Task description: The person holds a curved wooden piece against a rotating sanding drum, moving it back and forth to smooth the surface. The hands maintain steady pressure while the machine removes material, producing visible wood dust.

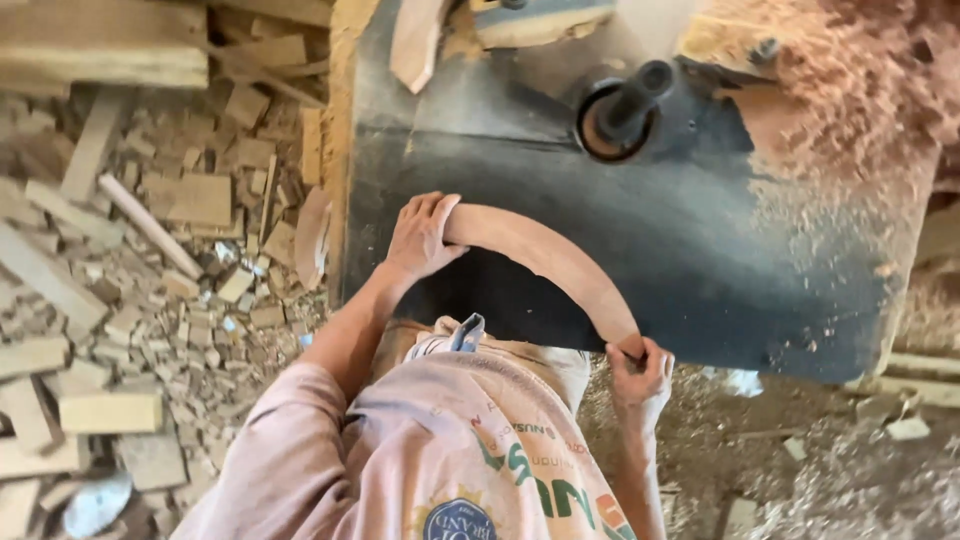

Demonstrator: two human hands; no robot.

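A curved, arc-shaped piece of reddish-brown wood (545, 258) lies flat on a dark metal machine table (640, 215). My left hand (420, 238) rests on the arc's left end, fingers laid over it. My right hand (640, 368) grips the arc's right end at the table's near edge. A vertical spindle with a round cutter (622, 112) rises from the table beyond the arc, apart from the wood.
Wood offcuts and scraps (150, 250) litter the floor on the left. Reddish sawdust (850, 90) is heaped on the table's far right. Another curved wood piece (312, 238) leans at the table's left edge, and a further one (415, 40) lies at the far edge.
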